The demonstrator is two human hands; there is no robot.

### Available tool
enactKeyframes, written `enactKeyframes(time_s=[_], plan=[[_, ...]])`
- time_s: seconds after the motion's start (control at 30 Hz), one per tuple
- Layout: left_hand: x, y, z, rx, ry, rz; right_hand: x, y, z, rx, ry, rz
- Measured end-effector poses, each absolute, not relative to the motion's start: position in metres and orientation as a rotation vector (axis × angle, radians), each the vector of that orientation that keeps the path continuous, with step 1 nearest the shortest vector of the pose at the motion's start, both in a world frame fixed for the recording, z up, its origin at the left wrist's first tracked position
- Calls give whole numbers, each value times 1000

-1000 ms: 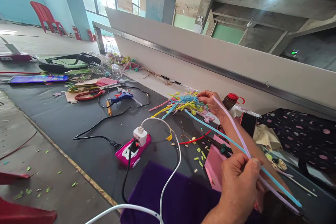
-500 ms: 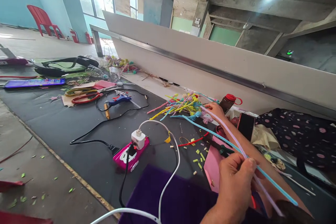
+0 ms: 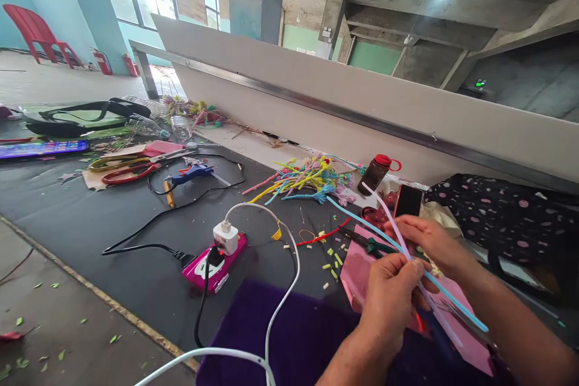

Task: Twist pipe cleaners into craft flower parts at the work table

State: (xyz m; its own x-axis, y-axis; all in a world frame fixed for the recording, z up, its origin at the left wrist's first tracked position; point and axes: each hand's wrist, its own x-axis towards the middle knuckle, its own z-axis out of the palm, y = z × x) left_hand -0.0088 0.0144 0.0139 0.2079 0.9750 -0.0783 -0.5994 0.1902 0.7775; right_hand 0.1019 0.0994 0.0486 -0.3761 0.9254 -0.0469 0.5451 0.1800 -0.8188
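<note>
My left hand (image 3: 392, 289) pinches two fuzzy pipe cleaners where they cross, thumb over fingers. One is a light blue pipe cleaner (image 3: 357, 218), the other a lilac pipe cleaner (image 3: 382, 206); their free ends reach up and away, their tails down to the right. At the crossing, just beyond the left hand, my right hand (image 3: 420, 238) has its fingers closed around the pipe cleaners; the fingertips are partly behind them. Beneath the hands lies pink sheet material (image 3: 355, 280), with dark-handled pliers (image 3: 373, 245) beside them.
A heap of colourful pipe-cleaner pieces (image 3: 312, 178) lies beyond the hands, near a red-capped bottle (image 3: 374, 176) and a phone (image 3: 408, 200). Left are a pink power strip (image 3: 233, 262) with a white cable (image 3: 296, 271), a blue glue gun (image 3: 192, 174) and scissors (image 3: 131, 172).
My right hand has drawn back from the lilac pipe cleaner's far end to the crossing near my left hand. The whole view has shifted slightly.
</note>
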Motion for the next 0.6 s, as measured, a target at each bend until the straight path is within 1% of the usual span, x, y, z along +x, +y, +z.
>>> enactKeyframes(time_s=[0.1, 0.23, 0.3, 0.43, 0.6], plan=[[-3, 13, 9, 776, 686, 1215, 127, 56, 45, -1417, -1993, 1076], [9, 10, -5, 918, 689, 1205, 151, 13, 32, -1540, -2008, 868], [14, 8, -11, 991, 710, 1190, 159, 1, 26, -1588, -1965, 831], [18, 8, -14, 1080, 746, 1149, 169, -7, 16, -1567, -1878, 899], [19, 11, -9, 1093, 757, 1102, 176, -7, 17, -1532, -1850, 925]])
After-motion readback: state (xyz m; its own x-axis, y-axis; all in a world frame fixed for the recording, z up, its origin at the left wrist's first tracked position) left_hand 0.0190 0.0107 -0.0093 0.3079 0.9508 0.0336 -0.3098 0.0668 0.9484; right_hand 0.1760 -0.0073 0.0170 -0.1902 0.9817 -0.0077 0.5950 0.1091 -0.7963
